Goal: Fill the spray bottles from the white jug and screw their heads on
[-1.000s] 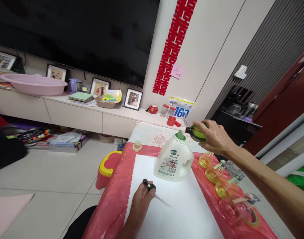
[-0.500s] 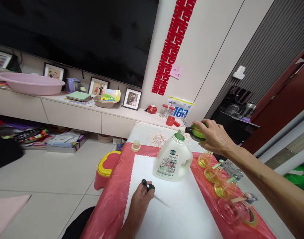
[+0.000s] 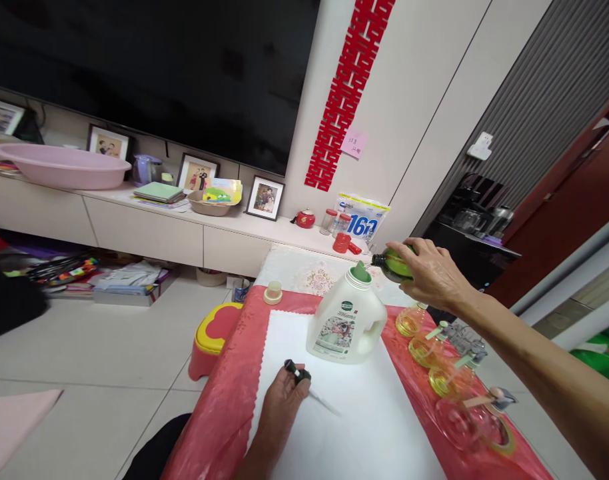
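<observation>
My right hand (image 3: 431, 275) grips a small green bottle (image 3: 395, 263), tipped with its dark neck towards the green funnel (image 3: 360, 272) in the mouth of a white jug (image 3: 347, 323). The jug stands on a white sheet (image 3: 344, 407) laid over the red tablecloth (image 3: 224, 407). My left hand (image 3: 283, 401) rests on the sheet near the front, fingers closed on a black-capped dropper (image 3: 298, 374) whose thin clear tube lies on the sheet.
A row of small bottles with yellow liquid (image 3: 424, 347) lines the table's right side. A beige cap (image 3: 273, 293) sits at the far left corner. On the floor, left of the table, stands a yellow-and-red stool (image 3: 212, 337). Behind is a long cabinet with a pink basin (image 3: 59, 165).
Both hands and the tipped bottle stay almost still; only the view has shifted slightly to the right.
</observation>
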The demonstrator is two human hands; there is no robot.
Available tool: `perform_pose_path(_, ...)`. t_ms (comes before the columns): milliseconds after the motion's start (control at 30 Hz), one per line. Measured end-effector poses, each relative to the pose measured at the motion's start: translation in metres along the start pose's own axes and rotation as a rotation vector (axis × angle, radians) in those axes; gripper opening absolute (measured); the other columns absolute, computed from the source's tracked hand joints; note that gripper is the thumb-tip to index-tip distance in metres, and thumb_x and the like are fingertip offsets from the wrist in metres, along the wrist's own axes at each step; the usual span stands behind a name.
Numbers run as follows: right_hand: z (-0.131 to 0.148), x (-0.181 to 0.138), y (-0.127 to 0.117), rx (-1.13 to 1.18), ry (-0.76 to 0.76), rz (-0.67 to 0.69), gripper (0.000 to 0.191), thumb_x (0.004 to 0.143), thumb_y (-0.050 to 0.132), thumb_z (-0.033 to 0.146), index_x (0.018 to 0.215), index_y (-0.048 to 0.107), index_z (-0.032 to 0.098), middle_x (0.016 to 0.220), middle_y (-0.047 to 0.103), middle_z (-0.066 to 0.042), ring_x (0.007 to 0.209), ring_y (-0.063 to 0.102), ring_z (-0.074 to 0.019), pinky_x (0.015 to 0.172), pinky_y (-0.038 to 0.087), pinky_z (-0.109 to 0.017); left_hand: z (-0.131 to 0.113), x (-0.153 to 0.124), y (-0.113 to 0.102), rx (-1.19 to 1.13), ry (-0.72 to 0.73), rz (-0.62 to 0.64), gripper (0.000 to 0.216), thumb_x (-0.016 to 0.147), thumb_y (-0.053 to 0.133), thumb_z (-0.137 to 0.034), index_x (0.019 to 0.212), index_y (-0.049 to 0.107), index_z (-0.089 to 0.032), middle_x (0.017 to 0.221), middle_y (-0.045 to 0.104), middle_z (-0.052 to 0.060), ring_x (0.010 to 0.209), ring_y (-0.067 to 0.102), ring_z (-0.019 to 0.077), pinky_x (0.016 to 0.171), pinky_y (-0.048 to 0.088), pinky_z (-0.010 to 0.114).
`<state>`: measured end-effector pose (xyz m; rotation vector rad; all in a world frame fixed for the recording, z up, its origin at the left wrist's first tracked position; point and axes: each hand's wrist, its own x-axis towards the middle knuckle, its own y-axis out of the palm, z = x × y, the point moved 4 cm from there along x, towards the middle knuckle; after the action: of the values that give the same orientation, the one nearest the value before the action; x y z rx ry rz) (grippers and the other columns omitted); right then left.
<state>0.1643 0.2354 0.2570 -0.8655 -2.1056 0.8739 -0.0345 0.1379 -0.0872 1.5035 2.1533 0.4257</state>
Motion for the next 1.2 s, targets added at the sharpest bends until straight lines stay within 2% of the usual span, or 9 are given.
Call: perform_pose_path(1200,0.0022,0.0020,-0.0058,-0.080,-0.084,-0.067,0.067,0.075,0.058,0.018,0.141,0.047,0.025,0.132,0.054,-0.019,0.113,0.052,-0.0330,0.086,0.037,-0.043,-0.0063,-0.0040,0.0029,-0.007,0.000,-0.001,0.052,0.052,0.089,-0.044,0.092,0.071,-0.017,0.077,0.073,0.005,0.075,0.068,0.0225,0.067,0.053,0.030)
